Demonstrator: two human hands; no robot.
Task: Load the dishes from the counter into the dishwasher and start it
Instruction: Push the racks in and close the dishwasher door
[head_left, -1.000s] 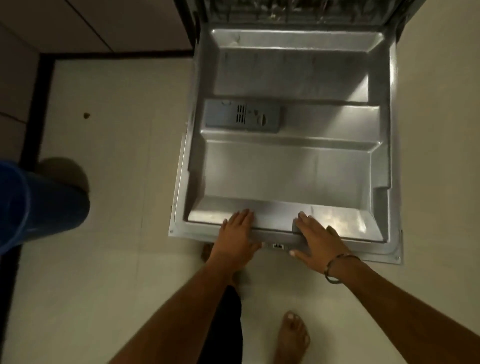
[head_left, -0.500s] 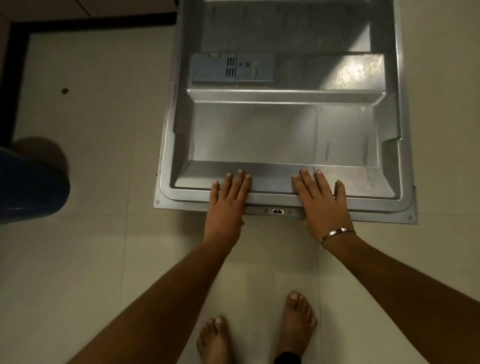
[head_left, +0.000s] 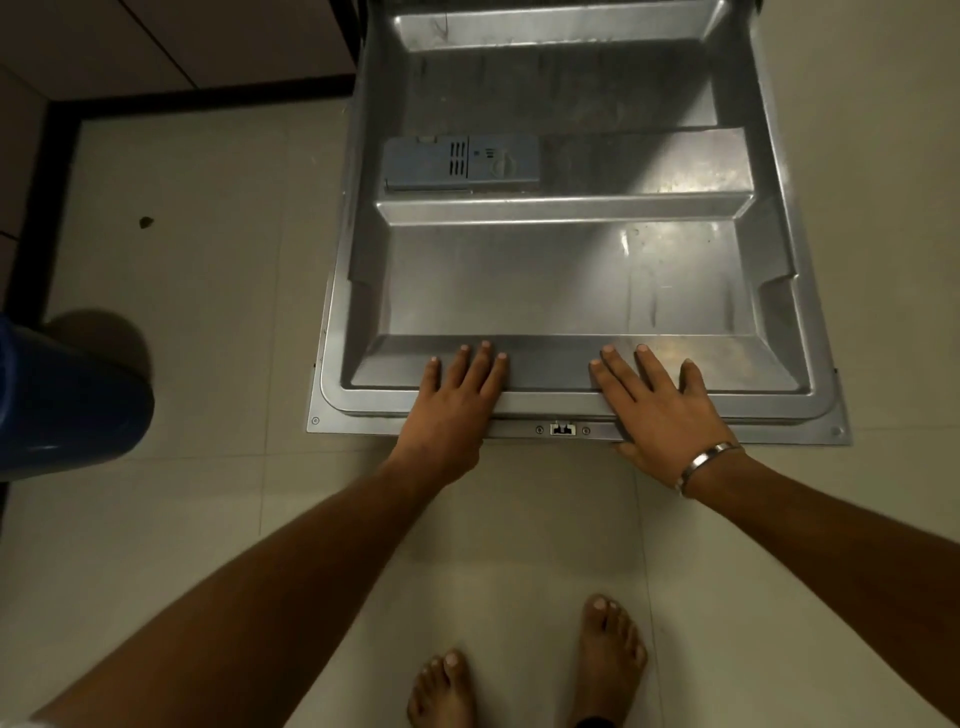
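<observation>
The dishwasher door lies open and nearly flat in front of me, its steel inner side facing up. A grey detergent dispenser sits on its left half. My left hand lies over the door's near edge, left of the latch, fingers on top and thumb hidden. To the right of the latch, my right hand, with a metal bangle at the wrist, grips the same edge, its thumb under the rim. No dishes or racks are in view.
A blue bin stands on the pale tiled floor at the left. Dark cabinet plinths run along the far left. My bare feet stand just short of the door's edge. A small dark speck lies on the floor.
The door has come down flatter with both hands staying on its near edge. My fingers have spread out on top. My feet now stand side by side.
</observation>
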